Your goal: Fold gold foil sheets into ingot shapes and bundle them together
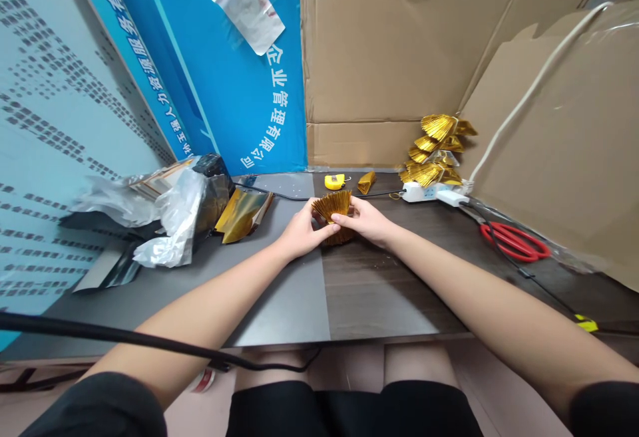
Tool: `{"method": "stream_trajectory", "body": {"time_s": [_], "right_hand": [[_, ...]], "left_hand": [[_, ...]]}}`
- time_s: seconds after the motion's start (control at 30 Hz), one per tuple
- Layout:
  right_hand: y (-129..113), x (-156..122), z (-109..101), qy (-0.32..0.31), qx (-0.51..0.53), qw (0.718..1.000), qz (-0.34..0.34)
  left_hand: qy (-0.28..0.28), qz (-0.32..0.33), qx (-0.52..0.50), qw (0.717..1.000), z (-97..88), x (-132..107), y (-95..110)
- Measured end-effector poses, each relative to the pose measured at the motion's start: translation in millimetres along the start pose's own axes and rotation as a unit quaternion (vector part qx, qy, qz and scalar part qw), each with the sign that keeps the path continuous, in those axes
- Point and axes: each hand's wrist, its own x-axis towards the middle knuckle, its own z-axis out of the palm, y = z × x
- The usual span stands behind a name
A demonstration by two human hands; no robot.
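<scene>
Holding a pleated gold fan [333, 208] between them, the left hand [303, 232] and right hand [363, 219] are together, both clamped on its folds, with the fan just above the surface [379, 297]. Nearest beyond the hands: a yellow tape measure [334, 181] and a small folded gold piece [366, 183], lying close together. Further right: a gold pleated stack [429, 147] rising just behind a white power strip [417, 191], with red scissors [514, 242] well apart, nearer the edge. Left of the hands: a loose gold foil sheet [243, 216] beside crumpled plastic bags [170, 214]. Backdrop: a blue banner [210, 71] and cardboard sheets [394, 44]. Progress, as judged: several pleated pieces stand stacked and one is in hand, while the flat foil sheet appears unpleated.
</scene>
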Motion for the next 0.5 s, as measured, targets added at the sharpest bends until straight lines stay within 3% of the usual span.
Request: {"method": "stream_trajectory", "body": {"time_s": [0.33, 0.5], "right_hand": [[4.0, -2.2, -3.2, -0.065, 0.026, 0.998, 0.006], [5.5, 0.1, -4.2, -0.056, -0.017, 0.998, -0.019]], "left_hand": [[-0.011, -0.008, -0.030, 0.999, 0.2, 0.1, 1.5], [-0.007, -0.002, -0.061, 0.998, -2.3, 2.2, -0.8]]}}
